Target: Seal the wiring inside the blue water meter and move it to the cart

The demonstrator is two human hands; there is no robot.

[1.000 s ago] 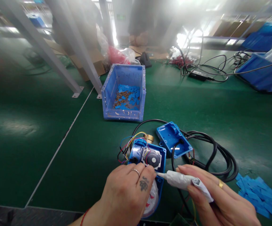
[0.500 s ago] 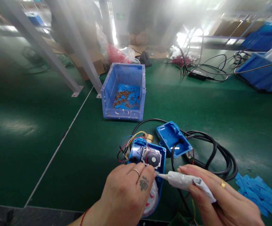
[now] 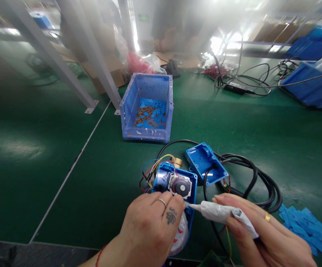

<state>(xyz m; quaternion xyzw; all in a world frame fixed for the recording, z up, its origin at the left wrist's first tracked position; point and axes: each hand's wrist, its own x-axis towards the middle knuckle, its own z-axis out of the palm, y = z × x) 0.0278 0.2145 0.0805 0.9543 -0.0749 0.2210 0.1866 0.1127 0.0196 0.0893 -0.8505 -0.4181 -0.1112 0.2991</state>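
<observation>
My left hand [image 3: 149, 226] presses down on blue meter housing [image 3: 174, 189], lower centre of frame, on green worktop [image 3: 52, 174]. My right hand [image 3: 263, 233] closed around wrapped white tube [image 3: 219, 212]. Tube's long axis runs right-to-left, nozzle touching housing edge beside my left fingertips.

Hazy backlight glare across top, foreground sharp, edges bent by wide-angle

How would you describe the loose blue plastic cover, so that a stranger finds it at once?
Start at the open blue plastic bin on the green table, then come toward the hands. Right of the opened blue meter housing with coloured wires lies the flat blue plastic cover, hollow side up, a black cable leading into it. Unlike the housing, it holds no parts.
</observation>
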